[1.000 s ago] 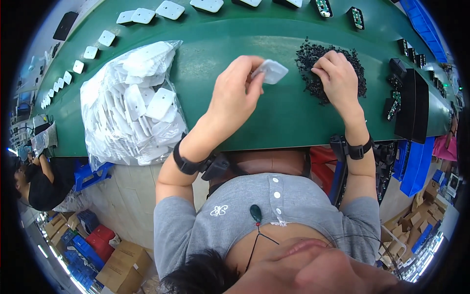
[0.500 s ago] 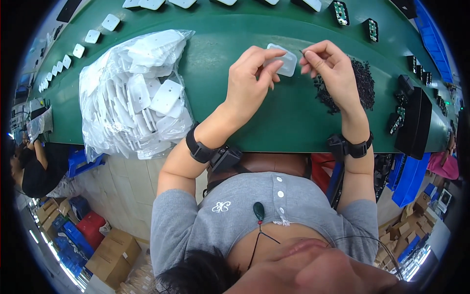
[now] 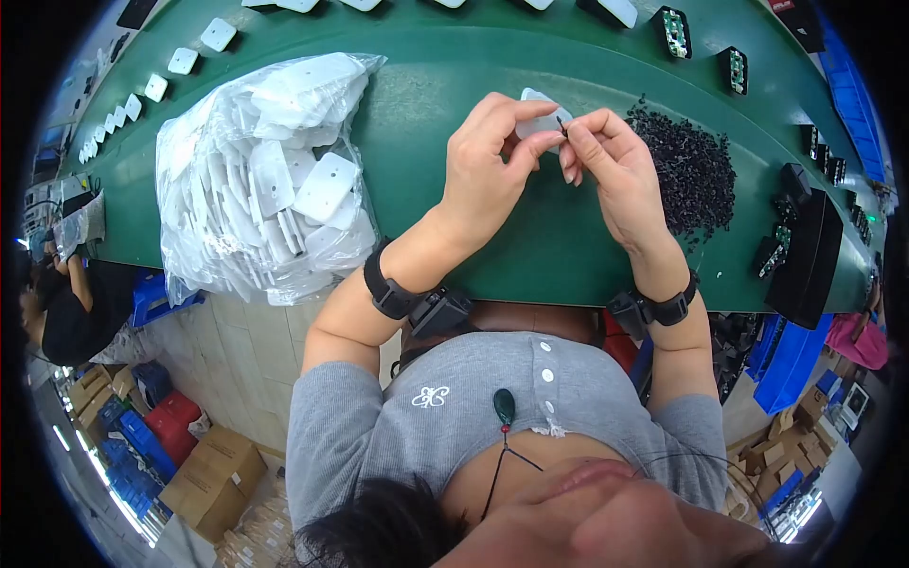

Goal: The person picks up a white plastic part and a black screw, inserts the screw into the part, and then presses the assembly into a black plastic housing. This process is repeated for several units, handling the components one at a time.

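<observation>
Cover pinched in left grip | black piece pinched in right grip, near cover's right edge

A head-worn fisheye looks steeply down from close above the left hand and right hand, taking in the bench on the far side and the wearer's grey shirt on the near side; straight edges bow toward its rim.

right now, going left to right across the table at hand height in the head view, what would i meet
Clear bag of white covers, left hand, right hand, pile of small black parts, black box-like object.
</observation>
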{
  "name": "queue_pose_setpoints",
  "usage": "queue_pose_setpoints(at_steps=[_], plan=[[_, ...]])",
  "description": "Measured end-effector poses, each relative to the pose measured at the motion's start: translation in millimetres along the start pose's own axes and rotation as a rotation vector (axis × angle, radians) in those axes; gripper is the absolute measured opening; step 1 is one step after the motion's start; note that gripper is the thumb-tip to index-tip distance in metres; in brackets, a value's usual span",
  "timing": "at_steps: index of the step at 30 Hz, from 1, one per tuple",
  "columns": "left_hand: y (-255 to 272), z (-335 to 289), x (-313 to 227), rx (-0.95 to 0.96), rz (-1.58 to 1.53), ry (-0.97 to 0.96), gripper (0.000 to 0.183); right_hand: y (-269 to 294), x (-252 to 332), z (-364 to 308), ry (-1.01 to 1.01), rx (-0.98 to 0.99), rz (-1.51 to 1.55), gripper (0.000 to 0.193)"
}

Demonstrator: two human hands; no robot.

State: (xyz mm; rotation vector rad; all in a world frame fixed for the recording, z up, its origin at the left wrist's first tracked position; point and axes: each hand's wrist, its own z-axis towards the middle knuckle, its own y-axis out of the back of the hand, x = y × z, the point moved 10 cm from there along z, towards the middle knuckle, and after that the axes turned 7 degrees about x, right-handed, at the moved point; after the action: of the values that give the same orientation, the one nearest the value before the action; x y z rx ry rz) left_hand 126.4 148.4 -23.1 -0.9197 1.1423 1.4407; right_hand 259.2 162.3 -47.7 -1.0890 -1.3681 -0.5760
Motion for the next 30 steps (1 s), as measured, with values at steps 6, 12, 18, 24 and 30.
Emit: queue_pose_setpoints(at_steps=[6,12,18,24,30], plan=[[2,-6,-28,-0.061,0.241,-0.285,0.016,0,-2,-4,0.019,-0.046,-0.062,0.016],[-2,-7,-37,-0.044,0.347,-0.353,0.013,-1,19,-8,0.142,-0.054,-0.444,0.014],[0,-4,-3,0.068,-0.080,-0.016,0.007,-3,57,-16,0.390,-0.175,-0.752,0.010],[-9,-6,-3,0.151,-0.128,0.028,0.013,-8,61,-18,0.371,-0.154,-0.852,0.007],[-10,-7,17,0.028,-0.505,0.172,0.024,-4,59,-17,0.367,-0.171,-0.832,0.009]])
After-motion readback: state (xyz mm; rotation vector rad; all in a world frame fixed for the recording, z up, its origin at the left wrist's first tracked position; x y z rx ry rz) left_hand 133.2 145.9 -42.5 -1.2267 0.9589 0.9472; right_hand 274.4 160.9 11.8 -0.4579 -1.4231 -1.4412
